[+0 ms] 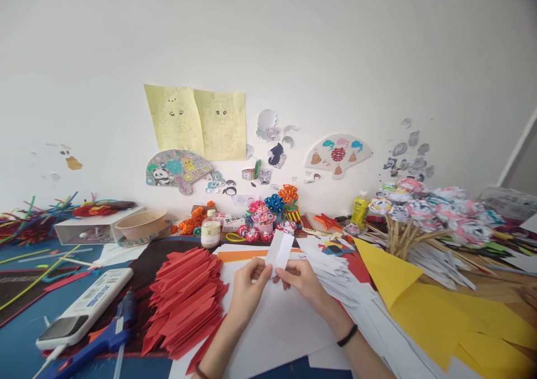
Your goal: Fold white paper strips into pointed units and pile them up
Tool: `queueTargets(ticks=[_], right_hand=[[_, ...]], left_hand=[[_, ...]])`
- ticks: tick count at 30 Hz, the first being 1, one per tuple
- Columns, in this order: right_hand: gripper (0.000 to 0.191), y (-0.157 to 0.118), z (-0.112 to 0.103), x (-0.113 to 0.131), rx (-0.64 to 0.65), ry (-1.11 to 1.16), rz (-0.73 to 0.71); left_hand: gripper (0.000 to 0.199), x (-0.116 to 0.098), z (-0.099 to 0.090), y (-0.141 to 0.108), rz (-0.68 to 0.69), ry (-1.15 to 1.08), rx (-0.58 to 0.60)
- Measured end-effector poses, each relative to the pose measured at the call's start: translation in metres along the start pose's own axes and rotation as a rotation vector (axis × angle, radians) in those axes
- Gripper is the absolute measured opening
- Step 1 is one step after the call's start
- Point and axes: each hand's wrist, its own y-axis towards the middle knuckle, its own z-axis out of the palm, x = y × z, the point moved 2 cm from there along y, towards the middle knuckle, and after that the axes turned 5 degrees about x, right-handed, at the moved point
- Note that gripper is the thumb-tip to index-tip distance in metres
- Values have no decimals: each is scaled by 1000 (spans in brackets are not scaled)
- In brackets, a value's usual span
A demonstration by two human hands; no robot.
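Between both hands, just above the white sheets point(289, 323), a small white paper strip point(280, 249) stands upright with a lengthwise crease. My left hand point(250, 278) pinches its lower left edge between thumb and fingers. On the other side, my right hand point(300, 275) grips the lower right edge, fingers bent behind the paper. To the left of my left hand lies a large stack of folded red paper strips point(187, 301). Beside my right hand is a heap of folded white paper strips point(333, 273).
A blue glue gun point(115, 331) and a white power strip point(86, 306) lie at left. Yellow paper point(453, 317) covers the right side, below a bunch of paper flowers point(432, 205). A small bottle point(210, 231) and a yellow bottle point(359, 211) stand near the wall.
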Motion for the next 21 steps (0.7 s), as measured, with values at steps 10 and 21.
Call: queueTargets(ticks=[10,21], right_hand=[[34,-1,13,5,-64,47,-24],[29,0,14,5,-77,106,13]], left_hand=[[34,-2,3,-2,-14,26,-101],[34,-8,3,-4,-6,43,-85]])
